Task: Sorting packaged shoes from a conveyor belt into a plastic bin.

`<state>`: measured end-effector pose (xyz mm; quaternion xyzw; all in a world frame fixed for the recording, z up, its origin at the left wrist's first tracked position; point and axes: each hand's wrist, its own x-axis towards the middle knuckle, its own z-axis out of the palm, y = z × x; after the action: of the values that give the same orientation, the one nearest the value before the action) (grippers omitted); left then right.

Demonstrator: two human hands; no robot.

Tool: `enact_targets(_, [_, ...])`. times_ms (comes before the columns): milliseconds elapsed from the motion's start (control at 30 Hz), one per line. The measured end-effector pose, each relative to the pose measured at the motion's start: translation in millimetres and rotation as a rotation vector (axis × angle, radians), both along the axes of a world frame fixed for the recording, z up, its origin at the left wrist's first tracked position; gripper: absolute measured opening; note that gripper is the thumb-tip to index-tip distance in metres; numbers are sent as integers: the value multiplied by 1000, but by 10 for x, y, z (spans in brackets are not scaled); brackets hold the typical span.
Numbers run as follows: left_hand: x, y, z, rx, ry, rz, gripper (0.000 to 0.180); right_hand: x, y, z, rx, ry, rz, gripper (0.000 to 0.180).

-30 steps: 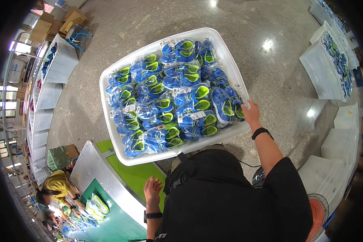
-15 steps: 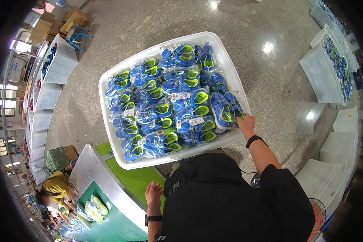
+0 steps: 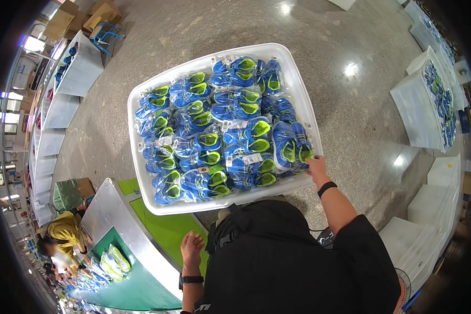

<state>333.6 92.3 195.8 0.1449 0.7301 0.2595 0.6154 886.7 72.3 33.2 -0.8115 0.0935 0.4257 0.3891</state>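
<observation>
A large white plastic bin stands in front of me, filled with rows of blue shoes with lime-green linings, packed in clear bags. At its near right corner my right hand has its fingers closed at the heel end of a bagged pair of shoes. This pair lies lengthwise, heels toward me. Part of the grip is hidden behind the hand. My left hand hangs below the bin's near edge, fingers loosely bent and apart, with nothing in it.
A green-topped table with a metal edge lies at the left, carrying more bagged shoes. A person in a yellow top works beyond it. White bins line the left; another shoe-filled bin stands right. A blue stool is at the far left.
My right hand has shifted slightly toward me along the shoes at the corner. The left hand has moved a little left. The table has slid leftward in view.
</observation>
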Motion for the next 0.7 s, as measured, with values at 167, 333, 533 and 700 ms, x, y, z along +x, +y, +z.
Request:
enact_targets(167, [-81,-94,-43,-12,-1,6,41,634,-187,272,120,-49,311,61])
enact_targets(333, [-107,-162,-79,-19,-1,18,43,980,-144,654,122,-63,387,60])
enact_targets(533, [-68,-189,-104,-23,-16,33,43,523,-477,339,344,133,2,49])
enact_targets(700, [-100,-263,-219,-15,-28,8,43,-475,-578,28,213,255,-84,45])
